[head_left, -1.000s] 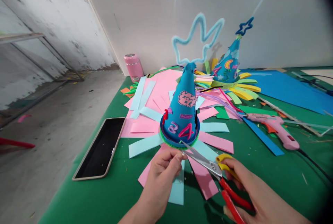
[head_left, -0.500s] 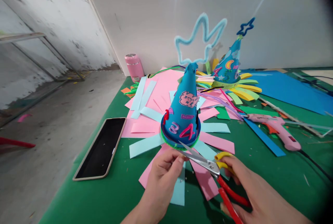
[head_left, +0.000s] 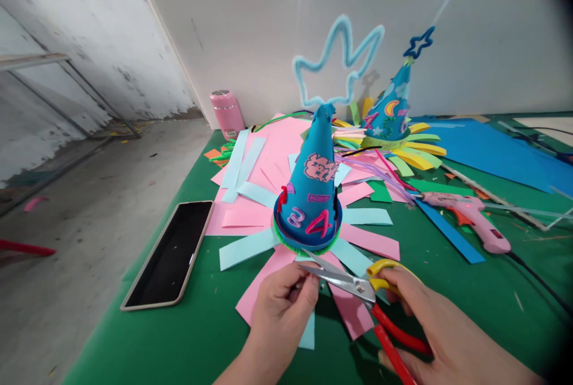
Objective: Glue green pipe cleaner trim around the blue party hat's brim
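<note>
The left hand (head_left: pixel 284 298) is narrowed to a pinch, thumb against forefinger; whatever lies between the fingertips is too small to tell. The right hand (head_left: pixel 427 319) is wrapped around the scissors (head_left: pixel 360 287), its fingers at the yellow handle loop and the red handle below. The blades are slightly parted and reach across the left fingertips, so a clean cut calls for drawing those fingertips back from the cutting line, leaving just enough of the piece to grip. A short, slow squeeze would serve better than a full bite here.

Just beyond the blade tips stands the blue cone hat (head_left: pixel 308 188), upright on the counter (head_left: pixel 179 349). Its fuzzy green trim (head_left: pixel 290 246) lies close to the tips; angling the blades away from it would guard against nicking. The pink paper strip (head_left: pixel 259 286) and pale blue paper strip (head_left: pixel 246 249) fan out from the brim, with others like them, and some lie beneath the hands, so lifting the wrists a little would avoid creasing them. The tall pipe-cleaner star (head_left: pixel 344 21) on top looks springy and top-heavy; a bump at the brim could set it swaying.

Farther out, the pink glue gun (head_left: pixel 474 212) lies to the right, and the phone (head_left: pixel 170 256) to the left, both well apart from the blades.
</note>
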